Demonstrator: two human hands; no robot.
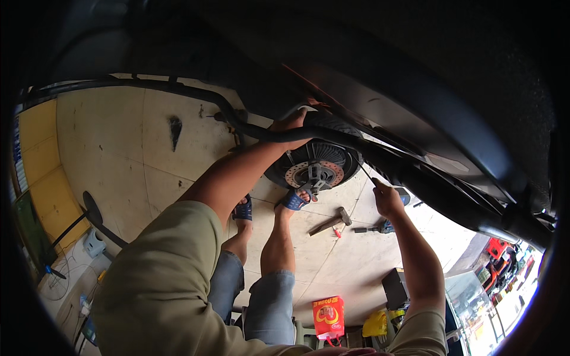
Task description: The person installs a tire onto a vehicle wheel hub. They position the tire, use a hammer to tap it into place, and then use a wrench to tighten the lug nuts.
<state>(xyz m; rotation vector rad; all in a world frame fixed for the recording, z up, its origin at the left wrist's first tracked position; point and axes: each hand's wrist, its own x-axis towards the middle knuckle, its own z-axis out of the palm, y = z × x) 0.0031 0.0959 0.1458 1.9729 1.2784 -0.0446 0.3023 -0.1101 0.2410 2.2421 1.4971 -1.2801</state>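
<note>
Black rubber and metal: one wheel (326,153) with drilled brake disc (292,176), situated beneath a dark body panel (404,113); mounted or loose, not clear from where I stand. Right hand (387,200): closed round a slim rod tool (366,172), its shaft angled toward the wheel's edge, presumably for leverage; contact at the tip uncertain. Left hand (292,123): reaching behind a black tube (249,129), perhaps for support; fingers largely hidden, so whether it grips anything cannot be told. Blue sandal (291,202), worn, right beside the axle (316,178), possibly to steady the wheel. On the pale floor (119,130): hammer (330,222), power drill (385,226) and small red item (338,233), apparently laid within easy reach. Lower edge: red bag (328,326), printed with large yellow lettering, seemingly a brand mark; yellow bag (374,324) near it, any print too small to read.
</note>
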